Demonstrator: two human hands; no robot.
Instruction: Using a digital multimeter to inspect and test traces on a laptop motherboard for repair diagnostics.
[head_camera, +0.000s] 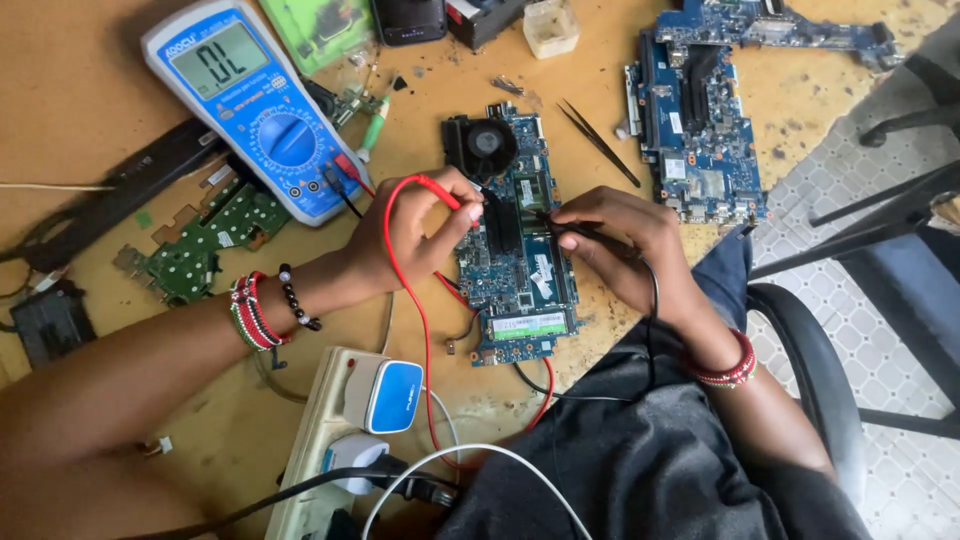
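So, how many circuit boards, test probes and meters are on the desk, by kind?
Blue circuit boards: 3
Green circuit boards: 1
Test probes: 2, red in left hand, black in right hand
Multimeters: 1
Total: 7

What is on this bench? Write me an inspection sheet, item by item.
Surface: tan wooden bench, stained.
Job's things: blue circuit board with fan; blue multimeter, display lit.
Clutter: second blue board, green board, tweezers, power strip with adapters.
Hands: left hand holds red probe; right hand holds black probe; both on the board.
Cables: red lead, black lead.
Surroundings: black chair, tiled floor.
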